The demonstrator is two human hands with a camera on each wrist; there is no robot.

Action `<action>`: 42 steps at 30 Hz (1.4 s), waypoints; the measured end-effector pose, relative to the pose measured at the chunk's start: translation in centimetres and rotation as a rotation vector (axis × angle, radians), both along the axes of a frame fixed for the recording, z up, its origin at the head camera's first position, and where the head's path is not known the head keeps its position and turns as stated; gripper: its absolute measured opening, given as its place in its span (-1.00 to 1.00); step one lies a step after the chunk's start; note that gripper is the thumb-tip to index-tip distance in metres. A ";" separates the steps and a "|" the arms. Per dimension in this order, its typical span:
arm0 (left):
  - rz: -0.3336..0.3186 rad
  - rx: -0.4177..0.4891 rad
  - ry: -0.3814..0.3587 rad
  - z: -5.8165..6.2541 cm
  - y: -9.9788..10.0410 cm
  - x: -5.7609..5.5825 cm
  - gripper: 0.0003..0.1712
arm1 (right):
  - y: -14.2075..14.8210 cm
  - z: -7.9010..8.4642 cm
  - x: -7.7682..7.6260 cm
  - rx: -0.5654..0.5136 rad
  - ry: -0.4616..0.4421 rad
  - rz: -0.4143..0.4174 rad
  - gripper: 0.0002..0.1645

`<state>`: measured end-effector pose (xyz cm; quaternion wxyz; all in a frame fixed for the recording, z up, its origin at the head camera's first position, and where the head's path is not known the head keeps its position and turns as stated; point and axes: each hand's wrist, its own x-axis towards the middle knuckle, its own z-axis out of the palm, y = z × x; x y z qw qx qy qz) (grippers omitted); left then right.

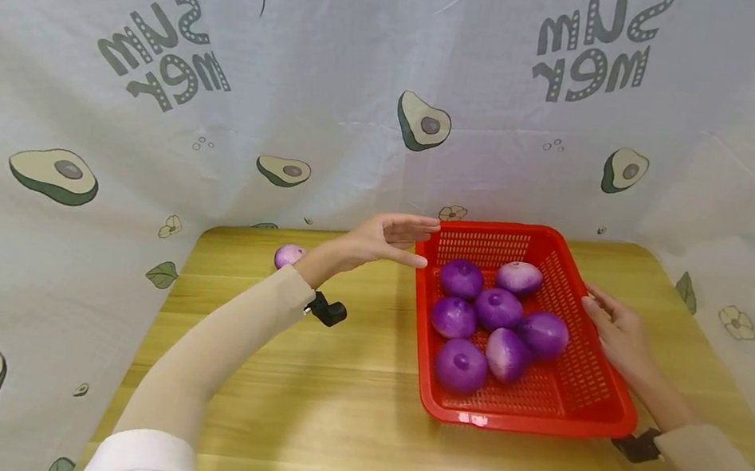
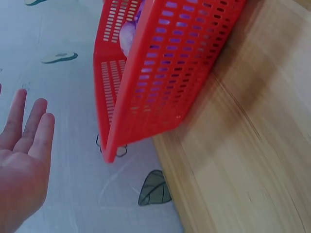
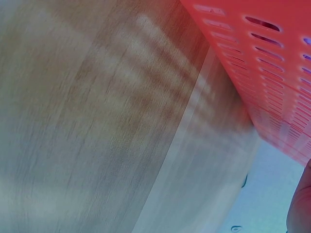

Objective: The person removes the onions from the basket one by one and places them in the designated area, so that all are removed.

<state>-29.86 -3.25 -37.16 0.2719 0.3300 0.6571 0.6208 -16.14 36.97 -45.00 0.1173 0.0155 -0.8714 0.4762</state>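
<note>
A red plastic basket (image 1: 424,387) with slotted walls holds several purple onions (image 1: 499,309), one of them paler on top. Near its left rim my left hand (image 1: 384,240) is raised with fingers extended and thumb apart, holding nothing. The left wrist view shows that palm (image 2: 24,170) separated from the basket wall (image 2: 160,82) by a gap. On the other side, my right hand (image 1: 613,333) has its fingertips right at the right rim, fingers fairly straight. Only a small part of the right hand (image 3: 300,204) shows in the right wrist view, near the basket wall (image 3: 272,73).
Another pale purple onion (image 1: 289,255) lies on the wooden table (image 1: 322,421) at the back left, partly behind my left forearm. A white cloth printed with avocados (image 1: 424,123) hangs behind the table and along its sides. Black wrist mounts (image 1: 327,310) sit on both arms.
</note>
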 end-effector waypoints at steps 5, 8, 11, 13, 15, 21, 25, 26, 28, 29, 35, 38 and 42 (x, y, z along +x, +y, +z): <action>-0.044 -0.033 0.026 0.4 1.6 0.6 -0.24 | 0.1 -0.1 -0.2 -0.019 0.003 -0.001 -0.40; -0.075 -0.055 0.044 0.5 2.6 0.9 -0.25 | 0.1 -0.1 -0.3 -0.045 0.001 0.005 -0.40; -0.117 -0.061 0.050 0.6 3.7 1.2 -0.26 | 0.2 -0.1 -0.3 -0.057 0.001 0.011 -0.40; -0.145 -0.066 0.043 0.7 4.4 1.4 -0.27 | 0.2 -0.1 -0.3 -0.058 -0.002 0.012 -0.40; -0.170 -0.078 0.041 0.7 5.1 1.6 -0.27 | 0.2 0.0 -0.3 -0.058 -0.009 0.011 -0.39; -0.244 -0.106 0.068 0.5 7.2 2.3 -0.27 | 0.0 0.1 -0.1 -0.049 -0.023 0.012 -0.38; -0.313 -0.106 0.030 0.1 8.7 2.6 -0.27 | 0.0 0.2 0.1 -0.070 -0.029 0.020 -0.36; -0.332 -0.109 0.022 -0.1 9.2 2.6 -0.28 | 0.0 0.1 0.1 -0.076 -0.028 0.023 -0.35; -0.376 -0.117 0.008 -0.3 10.0 2.6 -0.29 | 0.1 0.1 0.1 -0.084 -0.021 0.022 -0.36; -0.397 -0.124 0.007 -0.4 10.5 2.6 -0.30 | 0.1 0.0 0.1 -0.090 -0.018 0.022 -0.36; -0.504 -0.211 0.089 -1.1 12.5 2.6 -0.29 | 0.2 -0.1 0.0 -0.076 -0.019 0.018 -0.36; -0.551 -0.247 0.134 -1.5 13.3 2.6 -0.29 | 0.2 -0.1 0.0 -0.079 -0.025 0.017 -0.36; -0.604 -0.276 0.151 -2.3 14.3 2.6 -0.30 | 0.1 -0.1 -0.1 -0.087 -0.021 0.024 -0.36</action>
